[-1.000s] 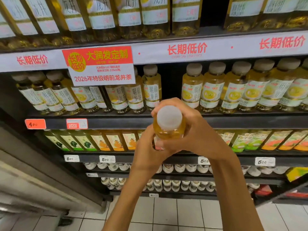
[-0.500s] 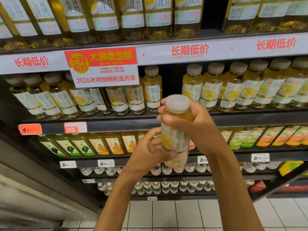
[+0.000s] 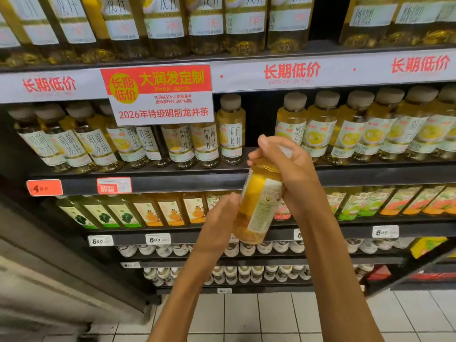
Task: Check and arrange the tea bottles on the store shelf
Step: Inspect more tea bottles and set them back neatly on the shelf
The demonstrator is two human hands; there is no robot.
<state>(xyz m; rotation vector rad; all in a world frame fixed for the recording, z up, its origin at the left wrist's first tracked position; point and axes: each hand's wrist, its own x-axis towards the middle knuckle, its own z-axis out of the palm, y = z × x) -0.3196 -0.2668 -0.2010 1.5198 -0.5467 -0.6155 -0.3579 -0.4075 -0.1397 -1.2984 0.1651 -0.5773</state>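
One bottle (image 3: 261, 206) held in front of the mid shelf (image 3: 172, 180), tilted, cap to the top. Right hand (image 3: 287, 169) curls round cap & neck; left hand (image 3: 222, 222) grips the lower body w/ curled fingers. Probably full: stiff plastic, moderately heavy, smooth label maybe slippery; best gripped at body. Gap (image 3: 261, 119) in the row: approx. 8 bottles left, 6 right.

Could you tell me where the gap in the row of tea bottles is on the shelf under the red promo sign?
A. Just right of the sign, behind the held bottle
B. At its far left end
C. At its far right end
A: the dark gap lies between shelf bottles, straight behind the held bottle, which the right hand and the left hand grip.
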